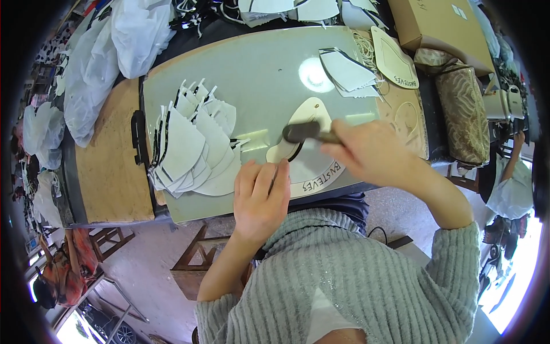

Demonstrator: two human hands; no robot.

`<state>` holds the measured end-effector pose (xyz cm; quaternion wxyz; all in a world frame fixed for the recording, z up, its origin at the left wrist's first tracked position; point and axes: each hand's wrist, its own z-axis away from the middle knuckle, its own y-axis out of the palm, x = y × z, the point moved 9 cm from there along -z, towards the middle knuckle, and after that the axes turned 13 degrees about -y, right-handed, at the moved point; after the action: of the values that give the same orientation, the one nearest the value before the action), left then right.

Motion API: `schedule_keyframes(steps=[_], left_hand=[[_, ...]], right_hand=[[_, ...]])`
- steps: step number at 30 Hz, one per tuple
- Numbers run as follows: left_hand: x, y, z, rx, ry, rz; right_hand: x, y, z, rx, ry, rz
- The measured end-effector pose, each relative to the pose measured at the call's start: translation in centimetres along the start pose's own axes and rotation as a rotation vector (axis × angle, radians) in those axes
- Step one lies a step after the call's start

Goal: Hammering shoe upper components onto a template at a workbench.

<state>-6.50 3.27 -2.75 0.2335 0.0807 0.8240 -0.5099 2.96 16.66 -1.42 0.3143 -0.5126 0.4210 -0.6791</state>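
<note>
My right hand [369, 152] is closed round the handle of a hammer [301, 132], whose dark rounded head is over a cream curved template [314, 110]. The template lies near the table's front edge, with dark lettering along its lower rim. A black strip [295, 152] curves across it, just below the hammer head. At the strip's lower end, my left hand [260, 198] presses its fingertips down. A thin metal tool [273, 180] sticks out between those fingers; its tip is too small to make out. To the left is a fanned pile of white cut pieces [183, 146] with black edging.
More white pieces [348, 74] lie at the back right, beside a second cream template [395, 57] and coiled cord [364, 46]. A patterned pouch [467, 114] and cardboard box [441, 26] stand farther right. White plastic bags [137, 34] fill the far left.
</note>
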Motion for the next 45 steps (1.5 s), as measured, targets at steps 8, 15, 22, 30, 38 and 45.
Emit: schedule_keyframes(steps=[8, 15, 22, 30, 38, 45], left_hand=[[-0.6, 0.1, 0.4, 0.066, 0.074, -0.08], [-0.1, 0.5, 1.1, 0.02, 0.065, -0.065], [-0.5, 0.0, -0.4, 0.033, 0.037, -0.013], [-6.4, 1.0, -5.8, 0.222, 0.518, 0.339], [-6.6, 4.6, -4.4, 0.362, 0.635, 0.37], [-6.3, 4.4, -5.3, 0.368, 0.626, 0.317]], right_hand=[[-2.3, -0.6, 2.2, 0.046, 0.203, 0.094], [-1.8, -0.3, 2.0, 0.054, 0.183, 0.157], [-2.7, -1.6, 1.9, -0.153, 0.136, 0.005], [-4.6, 4.4, 3.8, -0.482, 0.461, -1.132], [-2.2, 3.2, 5.8, -0.774, 0.389, -0.653], [-3.2, 4.4, 4.6, -0.726, 0.434, -0.906]])
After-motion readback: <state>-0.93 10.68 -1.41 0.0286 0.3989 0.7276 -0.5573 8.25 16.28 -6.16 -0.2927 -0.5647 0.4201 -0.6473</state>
